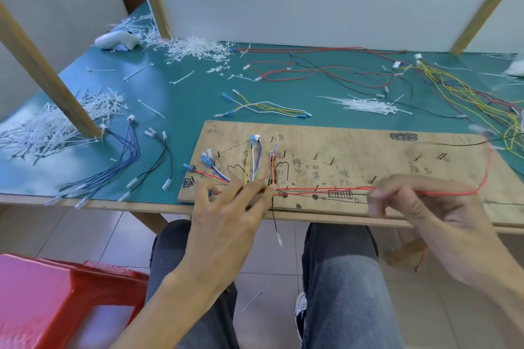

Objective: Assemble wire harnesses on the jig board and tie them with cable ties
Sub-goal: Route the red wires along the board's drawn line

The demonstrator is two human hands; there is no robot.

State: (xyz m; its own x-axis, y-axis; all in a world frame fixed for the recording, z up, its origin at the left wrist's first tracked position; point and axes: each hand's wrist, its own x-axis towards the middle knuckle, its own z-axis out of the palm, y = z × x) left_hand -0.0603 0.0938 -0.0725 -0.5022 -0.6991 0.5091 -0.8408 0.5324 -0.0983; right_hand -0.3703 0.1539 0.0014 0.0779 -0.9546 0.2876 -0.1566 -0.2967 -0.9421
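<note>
Tabletop: teal-green mat-covered tabletop [184, 93] is carrying the work, with pale partition panels in wooden frames standing behind it.
Jig board: flat rectangular plywood jig board [368, 156] with pegs and pen markings is lying under both hands.
Left hand: left hand [226, 212] is pressing spread, nearly straight fingers onto the junction of coloured wires, gripping nothing.
Right hand: right hand [425, 201] is curling its fingers and pinching the thin red wire [326, 187].
Red wire: it is stretching from the left fingertips to the right hand, then looping out beyond that hand's far side.
Cable ties: bundle of white plastic cable ties [368, 106] is lying beyond the right hand.
Spare wires: bunch of blue wires [124, 156] is lying left of the left hand.
</note>
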